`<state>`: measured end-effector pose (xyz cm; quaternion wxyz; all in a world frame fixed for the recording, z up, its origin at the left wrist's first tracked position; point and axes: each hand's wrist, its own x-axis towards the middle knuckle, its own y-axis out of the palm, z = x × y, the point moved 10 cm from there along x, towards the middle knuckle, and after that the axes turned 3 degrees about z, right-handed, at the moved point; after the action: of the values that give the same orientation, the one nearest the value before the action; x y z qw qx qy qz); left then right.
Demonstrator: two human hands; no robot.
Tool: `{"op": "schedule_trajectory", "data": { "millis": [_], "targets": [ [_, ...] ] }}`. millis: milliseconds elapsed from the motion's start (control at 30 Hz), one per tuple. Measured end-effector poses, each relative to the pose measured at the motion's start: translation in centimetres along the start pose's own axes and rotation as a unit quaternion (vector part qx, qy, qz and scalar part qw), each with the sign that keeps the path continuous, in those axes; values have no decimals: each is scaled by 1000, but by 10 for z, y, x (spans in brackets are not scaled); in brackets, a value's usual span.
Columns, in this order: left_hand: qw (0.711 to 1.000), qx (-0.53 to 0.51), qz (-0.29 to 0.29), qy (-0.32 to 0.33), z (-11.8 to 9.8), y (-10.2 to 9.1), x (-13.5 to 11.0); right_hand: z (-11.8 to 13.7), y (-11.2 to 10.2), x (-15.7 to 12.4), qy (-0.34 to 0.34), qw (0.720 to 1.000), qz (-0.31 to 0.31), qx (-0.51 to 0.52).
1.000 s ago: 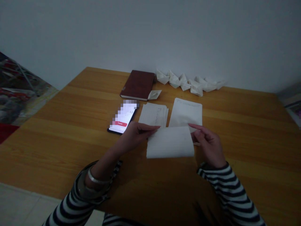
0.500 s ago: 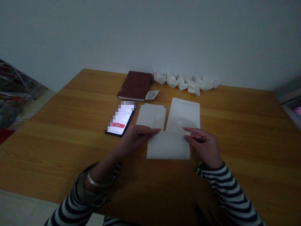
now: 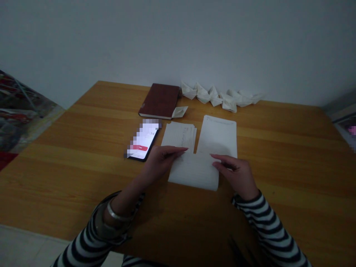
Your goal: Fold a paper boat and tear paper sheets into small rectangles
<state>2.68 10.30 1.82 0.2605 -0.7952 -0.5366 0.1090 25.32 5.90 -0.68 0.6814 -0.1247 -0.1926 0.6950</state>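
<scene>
- left hand (image 3: 164,162): fingers nearly straight, resting on the folded paper sheet (image 3: 193,173), grip unclear
- right hand (image 3: 236,172): fingers lightly curved on that sheet's right edge, grip unclear
- the sheet lies at lower centre of the frame, on the table (image 3: 278,155)
- just above it: paper stack (image 3: 179,135), single sheet (image 3: 218,135)
- left of the stack: lit phone (image 3: 143,140)
- upper centre: brown notebook (image 3: 160,101), small paper boat (image 3: 179,111) at its corner, row of paper boats (image 3: 219,97) by the wall

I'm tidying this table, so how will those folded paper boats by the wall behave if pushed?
The folded paper boats look like thin white paper, so they're probably very light and a gentle push could slide or tip one. They sit touching in a row, so nudging one would likely disturb its neighbours. Their folds would probably crush under a firm squeeze.
</scene>
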Motion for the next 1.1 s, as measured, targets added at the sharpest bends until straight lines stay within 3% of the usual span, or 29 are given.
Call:
{"op": "schedule_trajectory", "data": {
  "millis": [267, 633, 767, 900, 1100],
  "targets": [
    [999, -6, -11, -38, 6, -1, 1, 4, 7, -1, -26, 999, 13, -29],
    [992, -27, 115, -39, 1, 26, -2, 6, 8, 0, -33, 999, 21, -26],
    [989, -3, 145, -8, -2, 36, -6, 10, 15, -2, -44, 997, 42, -39],
    [990, 19, 141, 15, -7, 39, -8, 12, 17, -4, -43, 998, 38, -36],
    [992, -22, 126, -18, -5, 37, -7, 13, 13, -5, -34, 999, 11, -8]
  ]
}}
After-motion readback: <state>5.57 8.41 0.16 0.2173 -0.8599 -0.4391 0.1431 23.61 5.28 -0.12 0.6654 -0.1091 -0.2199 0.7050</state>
